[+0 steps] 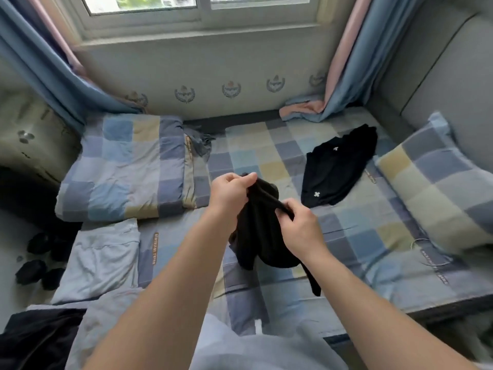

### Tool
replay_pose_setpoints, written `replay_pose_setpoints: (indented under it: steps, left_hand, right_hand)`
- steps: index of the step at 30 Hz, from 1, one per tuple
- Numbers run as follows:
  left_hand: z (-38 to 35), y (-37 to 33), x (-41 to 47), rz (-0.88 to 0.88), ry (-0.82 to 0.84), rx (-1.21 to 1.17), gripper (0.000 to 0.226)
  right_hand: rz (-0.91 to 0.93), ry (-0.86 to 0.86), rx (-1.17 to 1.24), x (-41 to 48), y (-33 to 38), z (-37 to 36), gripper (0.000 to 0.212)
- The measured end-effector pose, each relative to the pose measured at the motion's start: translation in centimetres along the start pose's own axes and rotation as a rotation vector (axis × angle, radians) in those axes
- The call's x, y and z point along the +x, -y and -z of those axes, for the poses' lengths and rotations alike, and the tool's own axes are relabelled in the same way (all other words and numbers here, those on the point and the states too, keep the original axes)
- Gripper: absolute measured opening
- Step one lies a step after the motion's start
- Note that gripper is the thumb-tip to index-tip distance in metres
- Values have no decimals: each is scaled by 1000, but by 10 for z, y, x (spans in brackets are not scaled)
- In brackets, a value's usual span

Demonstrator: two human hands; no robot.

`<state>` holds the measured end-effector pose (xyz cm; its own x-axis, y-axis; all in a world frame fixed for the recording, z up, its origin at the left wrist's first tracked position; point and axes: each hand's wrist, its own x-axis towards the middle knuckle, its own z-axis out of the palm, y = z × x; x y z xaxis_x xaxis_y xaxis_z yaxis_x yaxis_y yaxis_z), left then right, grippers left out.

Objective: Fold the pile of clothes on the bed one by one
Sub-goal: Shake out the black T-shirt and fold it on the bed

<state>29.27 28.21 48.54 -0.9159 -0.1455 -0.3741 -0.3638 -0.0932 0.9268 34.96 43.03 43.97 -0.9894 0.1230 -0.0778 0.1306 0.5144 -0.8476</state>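
Left hand (229,190) and right hand (301,225) each pinch a bunched black cloth (261,236), not folded yet. Another black top (338,169) waits nearby.

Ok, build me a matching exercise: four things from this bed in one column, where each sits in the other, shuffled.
1. dangling black garment
2. black garment with white crosses
3. pale grey garment
4. checked pillow

A. lying flat, near left
B. at the far right edge
C. gripped by left hand and right hand
D. lying just left of the checked pillow

Pairs: 1-C, 2-D, 3-A, 4-B
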Motion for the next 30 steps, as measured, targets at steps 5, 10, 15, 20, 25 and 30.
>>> replay_pose_setpoints:
  steps: [5, 10, 15, 20, 25, 30]
  left_hand:
    - [20, -7, -29, -204, 119, 155, 32]
    - [51, -16, -51, -438, 264, 459, 31]
    - [94, -23, -69, -453, 456, 471, 17]
    - [116, -32, -83, -533, 476, 375, 18]
    - [124, -47, -82, -606, 387, 318, 24]
    - [116, -65, -82, -602, 238, 231, 32]
  right_hand:
    - [194, -17, 29, -24, 23, 52, 16]
    - [285, -12, 123, -48, 59, 63, 10]
    - [344, 13, 136, -62, 99, 72, 14]
    - [376, 9, 42, -58, 111, 74, 41]
    - [353, 76, 114, -51, 127, 79, 50]
    - [268, 116, 367, -34, 141, 84, 38]
